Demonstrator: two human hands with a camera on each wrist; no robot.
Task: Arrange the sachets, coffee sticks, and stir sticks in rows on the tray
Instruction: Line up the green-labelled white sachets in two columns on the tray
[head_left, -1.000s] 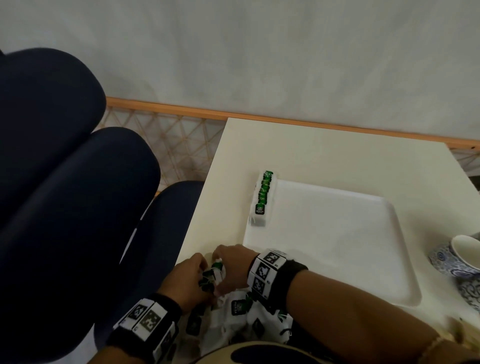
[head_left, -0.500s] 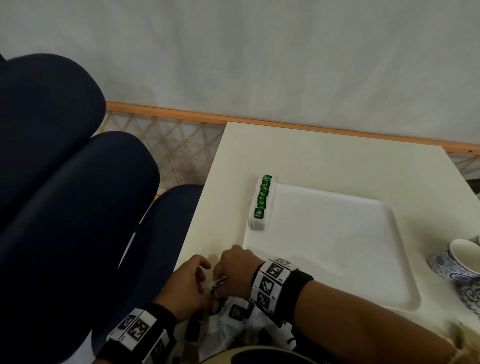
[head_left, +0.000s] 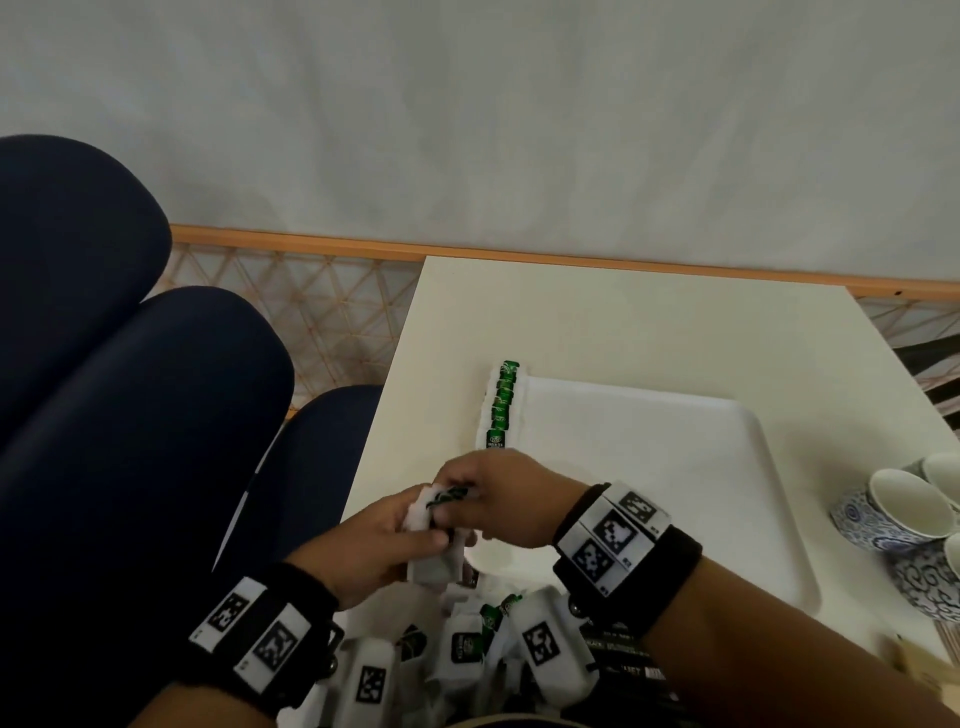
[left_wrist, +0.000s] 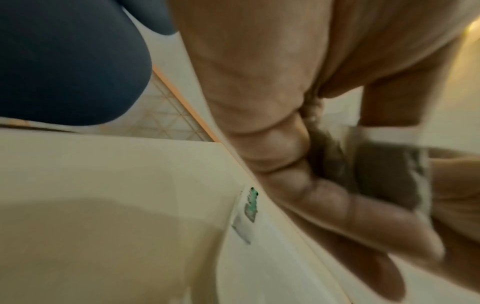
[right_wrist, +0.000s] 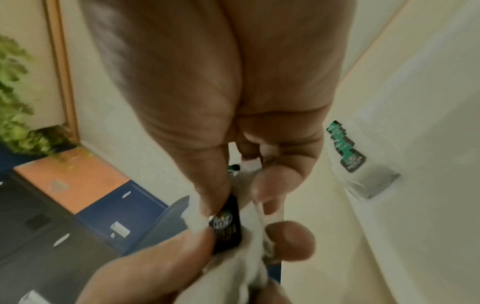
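Observation:
Both hands meet at the tray's near left corner and hold a small bunch of white tea sachets (head_left: 435, 525) with green-black labels. My left hand (head_left: 415, 535) grips the bunch from below, and its fingers (left_wrist: 298, 181) curl round the paper. My right hand (head_left: 467, 493) pinches one labelled sachet (right_wrist: 225, 225) at the top of the bunch. A row of green-labelled sachets (head_left: 500, 410) lies overlapped along the left edge of the white tray (head_left: 649, 467); the same row (right_wrist: 346, 148) shows in the right wrist view. More loose sachets (head_left: 467, 639) are heaped at the table's near edge.
Dark stick packets (head_left: 618, 654) lie under my right wrist. Blue-patterned cups (head_left: 904, 512) stand at the table's right edge. Dark blue chairs (head_left: 130, 415) crowd the table's left side. The cream table (head_left: 623, 322) ends close to the wall behind.
Both hands lifted from the sachet heap and moved forward to the tray's near left corner, carrying a bunch of sachets.

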